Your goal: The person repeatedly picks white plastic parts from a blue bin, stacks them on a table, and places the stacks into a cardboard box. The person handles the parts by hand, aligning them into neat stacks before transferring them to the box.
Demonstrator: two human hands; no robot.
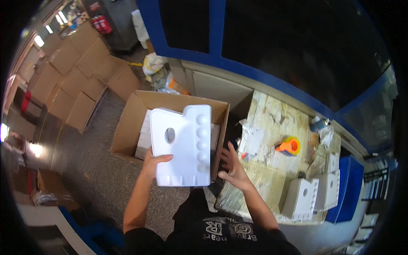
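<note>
A white plastic paint palette [183, 148], with an oval thumb hole and a column of round wells along its right side, is held up in front of me; whether it is one piece or a stack I cannot tell. My left hand [154, 163] grips its left edge, the thumb lying on the face. To the right of it, my right hand [234, 169] is off the palette with fingers spread and nothing in them. Behind and below the palette stands an open cardboard box [127, 127], holding white pieces [144, 137] partly hidden by the palette.
On the worn table [263, 187] at right sit stacks of white palettes [301, 199] and an orange-yellow tape dispenser [290, 146]. A blue bin [346, 191] stands beyond. Cardboard boxes [70, 72] are piled at left. A blue-framed machine [255, 59] rises at the back.
</note>
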